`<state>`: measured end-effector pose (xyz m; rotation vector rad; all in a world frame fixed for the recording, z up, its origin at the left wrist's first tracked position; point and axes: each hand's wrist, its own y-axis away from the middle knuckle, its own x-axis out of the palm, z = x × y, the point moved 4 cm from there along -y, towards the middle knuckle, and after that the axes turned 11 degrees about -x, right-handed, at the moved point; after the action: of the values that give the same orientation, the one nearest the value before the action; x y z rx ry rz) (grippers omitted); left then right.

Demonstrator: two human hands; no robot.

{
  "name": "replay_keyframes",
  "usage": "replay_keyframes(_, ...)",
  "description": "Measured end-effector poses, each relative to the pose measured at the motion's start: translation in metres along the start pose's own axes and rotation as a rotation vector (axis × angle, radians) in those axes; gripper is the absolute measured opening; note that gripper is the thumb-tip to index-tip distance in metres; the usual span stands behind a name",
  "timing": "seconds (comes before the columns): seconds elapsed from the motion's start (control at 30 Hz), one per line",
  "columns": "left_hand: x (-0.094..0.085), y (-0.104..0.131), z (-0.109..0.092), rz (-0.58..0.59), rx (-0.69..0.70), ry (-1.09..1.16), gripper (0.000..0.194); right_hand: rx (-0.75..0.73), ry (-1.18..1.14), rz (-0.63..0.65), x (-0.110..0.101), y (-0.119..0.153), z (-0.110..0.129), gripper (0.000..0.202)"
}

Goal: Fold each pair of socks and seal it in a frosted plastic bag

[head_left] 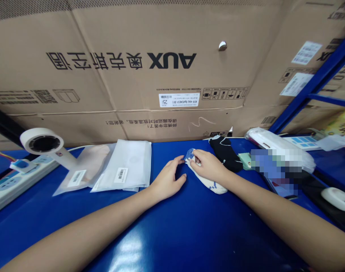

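A white sock (pixel 208 182) with blue marks and a blue end lies on the blue table in front of me. My right hand (pixel 208 164) is closed on its upper part, fingers pinched together. Just left of the sock, my left hand (pixel 170 178) rests with thumb and fingers apart, fingertips close to the blue end; nothing is in its palm. Behind my right hand lies a black sock (pixel 225 151) with thin pale lines. To the left of my left hand are frosted plastic bags (pixel 132 160) with barcode labels, and one more bag (pixel 87 164) with something pinkish inside.
A white handheld fan (pixel 42 141) and a power strip (pixel 22 185) stand at the left. On the right lie a phone (pixel 277 177), partly blurred, a plastic-wrapped white bundle (pixel 282 149) and a white mouse (pixel 338 199). A cardboard sheet (pixel 118 83) walls off the back.
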<state>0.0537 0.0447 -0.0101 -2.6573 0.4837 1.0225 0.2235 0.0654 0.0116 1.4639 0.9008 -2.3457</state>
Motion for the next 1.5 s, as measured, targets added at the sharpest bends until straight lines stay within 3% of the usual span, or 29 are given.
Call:
replay_keyframes(0.13, 0.0, 0.0, 0.0, -0.003, 0.002, -0.001, 0.061, -0.011, -0.025, 0.0, 0.0, 0.0, 0.001, 0.026)
replay_keyframes(0.3, 0.0, 0.0, -0.001, 0.004, 0.01, 0.001, 0.061, 0.015, -0.023, 0.004, -0.001, 0.0, 0.001, 0.017)
replay_keyframes(0.47, 0.0, 0.0, 0.0, -0.004, 0.003, 0.002, 0.061, -0.006, -0.017, 0.006, 0.0, 0.0, 0.002, 0.025)
replay_keyframes(0.67, 0.0, 0.0, -0.001, 0.003, 0.023, -0.006, 0.061, 0.025, -0.014, 0.019, 0.0, 0.0, 0.002, 0.017)
replay_keyframes(0.87, 0.0, 0.001, 0.0, 0.001, 0.013, 0.031, 0.063, 0.004, -0.04, 0.019, 0.001, 0.0, -0.001, 0.027)
replay_keyframes(0.97, 0.002, -0.006, 0.003, 0.012, -0.067, 0.169, 0.059, -0.021, -0.022, 0.004, 0.002, 0.001, 0.002, 0.021)
replay_keyframes(1.1, 0.001, -0.023, 0.009, 0.018, -0.318, 0.36, 0.052, -0.04, -0.036, 0.01, -0.001, 0.003, 0.015, 0.018)
replay_keyframes(1.27, -0.013, -0.045, -0.003, 0.023, -0.346, -0.004, 0.059, -0.071, -0.332, 0.107, -0.011, -0.001, 0.02, 0.008)
replay_keyframes(1.37, -0.016, -0.053, -0.01, 0.087, -0.34, -0.245, 0.048, 0.08, -0.183, 0.023, -0.021, 0.0, 0.003, 0.013)
replay_keyframes(1.43, -0.013, -0.055, -0.013, 0.158, -0.346, -0.306, 0.041, 0.178, -0.046, 0.046, -0.02, 0.006, -0.007, 0.022)
replay_keyframes(1.5, -0.01, -0.054, -0.012, 0.209, -0.37, -0.252, 0.037, 0.202, -0.066, 0.11, -0.014, 0.014, -0.01, 0.03)
